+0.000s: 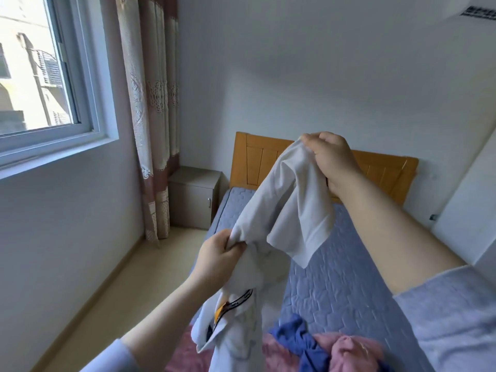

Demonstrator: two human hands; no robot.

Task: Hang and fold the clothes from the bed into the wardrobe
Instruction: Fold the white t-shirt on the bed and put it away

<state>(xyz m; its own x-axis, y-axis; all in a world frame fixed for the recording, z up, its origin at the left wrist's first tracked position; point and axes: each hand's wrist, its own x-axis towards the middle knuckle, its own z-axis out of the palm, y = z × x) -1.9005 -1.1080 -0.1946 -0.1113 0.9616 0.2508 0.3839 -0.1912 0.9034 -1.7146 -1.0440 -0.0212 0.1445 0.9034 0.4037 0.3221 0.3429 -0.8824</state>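
A white shirt (290, 213) with a black-and-orange collar band hangs in the air above the bed (349, 277). My right hand (330, 157) grips one end of it high up, in front of the headboard. My left hand (217, 256) pinches the bunched fabric lower and to the left, and the collar part dangles below that hand. A pile of clothes lies on the near end of the bed: a blue garment (298, 342) and pink garments (349, 353). The wardrobe is not in view.
The bed has a blue quilted mattress and an orange wooden headboard (257, 157). A grey bedside cabinet (193, 197) stands left of it, by a patterned curtain (153, 116) and a window (40, 71). A strip of bare floor (107, 291) runs along the left wall.
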